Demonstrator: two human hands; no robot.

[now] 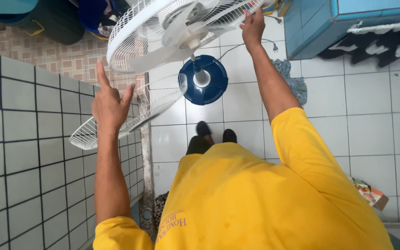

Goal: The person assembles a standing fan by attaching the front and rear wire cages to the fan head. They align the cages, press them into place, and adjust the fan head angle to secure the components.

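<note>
The person's yellow shirt [255, 199] fills the bottom edge of the view and hides the body below; only 2 dark shoe tips [215, 135] show past its hem on the white tiled floor [376, 115]. The print on the shirt's lower left is upside down and cut by the frame.

The left hand [109, 105] is raised beside the tiled wall [24, 139]. Its index finger points up and the thumb is spread, while the other fingers curl around the rim of a loose white wire fan guard [137, 115], which it holds tilted. The guard's lower end runs down to the wall's edge; part of its rim is hidden behind the hand and wrist.

On the floor near the right edge lies a small cardboard box [370, 194] with coloured print, partly cut off by the shirt.

Farther out, the round blue base [209, 85] of a pedestal fan stands on the floor just beyond the shoes, with a white pole [199, 71] rising from it. The fan head [181, 32], with white rear guard and pale blades, tilts toward the camera; its top is cut off by the upper edge. The right hand [253, 27] reaches to the head's right rim, fingers closed on the wire there; what the fingertips pinch is too small to tell.

A crumpled bluish cloth [292, 78] lies beside the right forearm. A blue cabinet [329, 23] sits at the top right corner.
</note>
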